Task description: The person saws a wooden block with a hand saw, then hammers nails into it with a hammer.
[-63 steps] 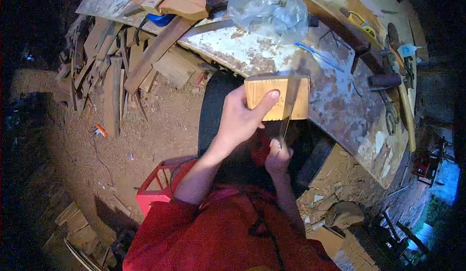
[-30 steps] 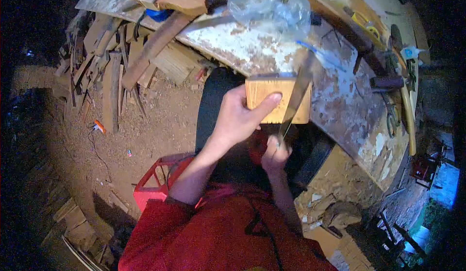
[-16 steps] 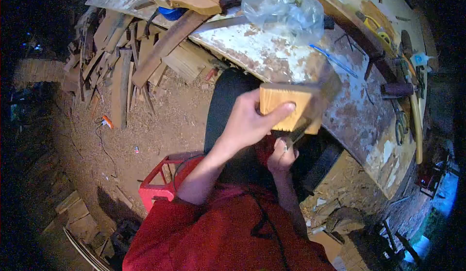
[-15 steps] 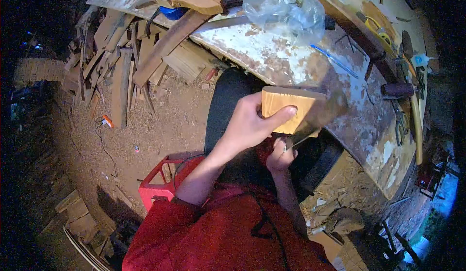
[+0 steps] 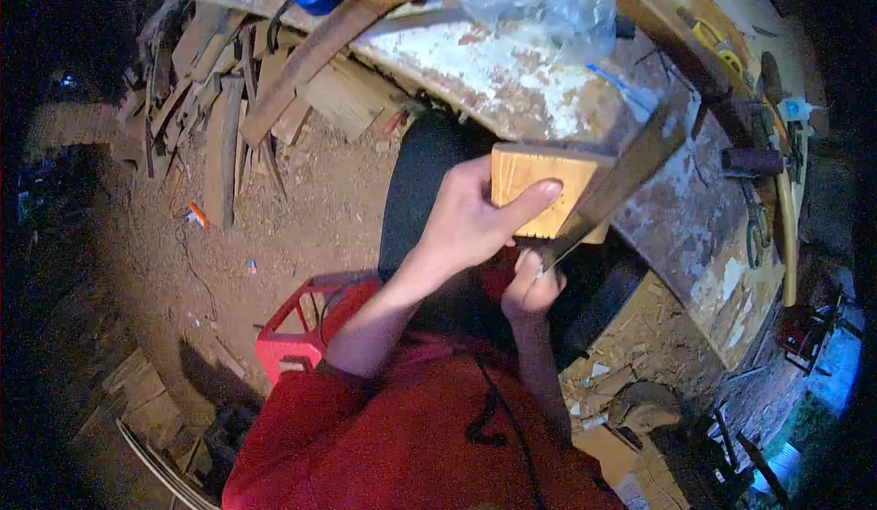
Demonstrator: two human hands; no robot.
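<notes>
My left hand [image 5: 475, 213] grips a pale wooden block [image 5: 534, 181] from its left side, thumb laid flat across the face. Short dark notches run along the block's top and bottom edges. Closed around the lower end of a long, flat, dark saw blade [image 5: 617, 186], my right hand [image 5: 533, 286] sits just below the block. The blade slants up and right across the block's right part, and its far end is blurred over the table. The saw's handle is hidden inside my fist.
A worn, paint-flecked table [image 5: 667, 236] carries a clear plastic bag [image 5: 539, 8], a blue pen [image 5: 621, 88], pliers [image 5: 756, 236] and a dark roll [image 5: 752, 162]. Scrap wood [image 5: 219, 145] is heaped at left. A red plastic stool [image 5: 292, 332] stands by my left elbow.
The saw blade shows more clearly and lies across the block's right part, where it was a blur before. Both hands keep their grips; the view has shifted slightly.
</notes>
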